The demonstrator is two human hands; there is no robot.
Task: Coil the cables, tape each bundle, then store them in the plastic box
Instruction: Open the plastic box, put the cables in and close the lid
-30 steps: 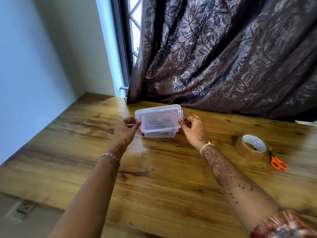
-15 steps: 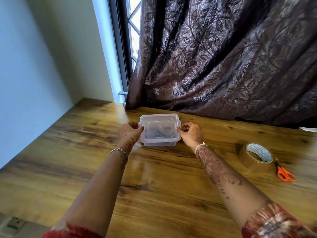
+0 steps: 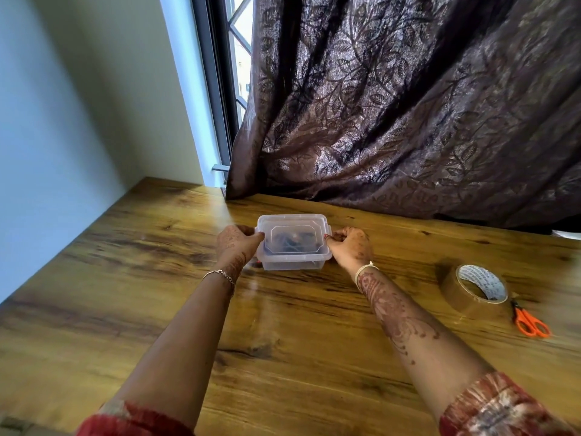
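Note:
A clear plastic box [image 3: 294, 264] stands on the wooden table [image 3: 283, 341], with its clear lid [image 3: 294, 221] lying flat on top. Dark coiled cables [image 3: 290, 242] show dimly through the lid. My left hand [image 3: 235, 242] grips the lid's left end, thumb on the rim. My right hand [image 3: 349, 245] grips the lid's right end with curled fingers at the clip.
A roll of brown tape [image 3: 474, 291] lies on the table at the right, with orange-handled scissors [image 3: 529, 320] just beyond it. A dark patterned curtain [image 3: 408, 105] hangs behind the box. A pale wall [image 3: 63, 121] borders the table's left side.
The lid was tilted above the box a second ago; it now lies flat on the box. Both hands came down with it and stay at its two ends.

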